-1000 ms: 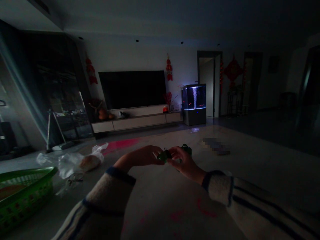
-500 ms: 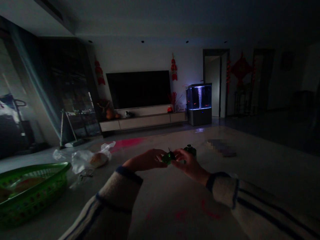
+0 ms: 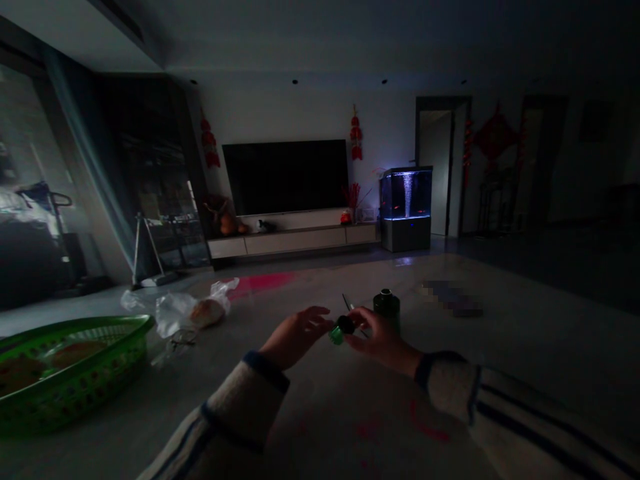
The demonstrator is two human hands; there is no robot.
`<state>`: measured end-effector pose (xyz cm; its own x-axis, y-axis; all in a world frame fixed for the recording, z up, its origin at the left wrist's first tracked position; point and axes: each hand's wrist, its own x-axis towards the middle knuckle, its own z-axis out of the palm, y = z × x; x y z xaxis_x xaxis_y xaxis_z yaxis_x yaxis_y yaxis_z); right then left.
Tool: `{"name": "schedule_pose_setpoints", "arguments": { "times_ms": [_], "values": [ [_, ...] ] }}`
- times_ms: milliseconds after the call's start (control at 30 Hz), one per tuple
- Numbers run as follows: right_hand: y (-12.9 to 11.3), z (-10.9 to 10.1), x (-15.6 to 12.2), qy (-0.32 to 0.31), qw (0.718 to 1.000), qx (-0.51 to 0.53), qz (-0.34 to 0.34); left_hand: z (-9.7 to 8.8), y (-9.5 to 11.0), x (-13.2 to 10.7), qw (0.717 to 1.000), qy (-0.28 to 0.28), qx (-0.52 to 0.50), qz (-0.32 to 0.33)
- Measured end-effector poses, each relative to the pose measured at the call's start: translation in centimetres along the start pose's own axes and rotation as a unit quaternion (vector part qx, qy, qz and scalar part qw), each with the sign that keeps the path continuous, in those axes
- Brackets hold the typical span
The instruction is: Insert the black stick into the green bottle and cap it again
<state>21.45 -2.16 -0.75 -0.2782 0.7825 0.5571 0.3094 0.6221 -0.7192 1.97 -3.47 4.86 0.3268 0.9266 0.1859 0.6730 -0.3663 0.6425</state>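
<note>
Held in the fingers of my right hand (image 3: pixel 377 337) is a small green cap-like piece (image 3: pixel 337 335) with a dark round end facing up and left. A thin dark stick (image 3: pixel 345 301) shows beside these fingers; whether it joins the green piece I cannot tell. My left hand (image 3: pixel 297 337) has its fingers apart, the tips close to the green piece's left side. Just behind my right hand stands a dark green bottle (image 3: pixel 387 308), upright, with its narrow neck uncovered. My right hand hides the bottle's lower part.
At left sits a green plastic basket (image 3: pixel 120 373) with bread-like items inside. Beyond it lie a clear plastic bag (image 3: pixel 173 313) and a round bun-like item (image 3: pixel 207 312). A blurred flat object (image 3: pixel 453 298) rests at right. Across the dim room are a television (image 3: pixel 285 177) and a lit fish tank (image 3: pixel 407 193).
My left hand has let go of the green piece and drawn slightly left, its fingers spreading. My right hand keeps the piece, now tilted lower. The view has shifted a little left.
</note>
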Motion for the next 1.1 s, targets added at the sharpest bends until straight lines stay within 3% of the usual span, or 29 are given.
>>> {"name": "schedule_pose_setpoints", "arguments": {
  "times_ms": [100, 167, 333, 567, 867, 1100],
  "values": [
    [-0.4, 0.1, -0.2, 0.001, 0.998, -0.041, -0.042, 0.2, 0.1, 0.3, 0.985, -0.033, -0.094, -0.140],
    [-0.8, 0.2, -0.4, 0.007, 0.995, -0.066, -0.071, 0.2, 0.2, 0.1, 0.971, -0.068, -0.137, -0.186],
    [-1.7, 0.3, -0.6, 0.016, 0.989, -0.091, -0.113, 0.3, 0.5, -0.4, 0.965, -0.096, -0.166, -0.179],
    [-1.0, 0.3, -0.7, 0.026, 0.994, -0.049, -0.092, -0.2, -0.1, -0.1, 0.956, -0.102, -0.188, -0.199],
    [-0.6, 0.0, -0.6, 0.039, 0.997, -0.029, -0.062, -4.3, -3.9, -0.4, 0.947, -0.005, -0.147, -0.286],
    [-0.8, -0.1, -0.6, 0.030, 0.997, -0.025, -0.068, -4.0, -4.7, -0.2, 0.946, -0.088, -0.141, -0.280]
  ]
}}
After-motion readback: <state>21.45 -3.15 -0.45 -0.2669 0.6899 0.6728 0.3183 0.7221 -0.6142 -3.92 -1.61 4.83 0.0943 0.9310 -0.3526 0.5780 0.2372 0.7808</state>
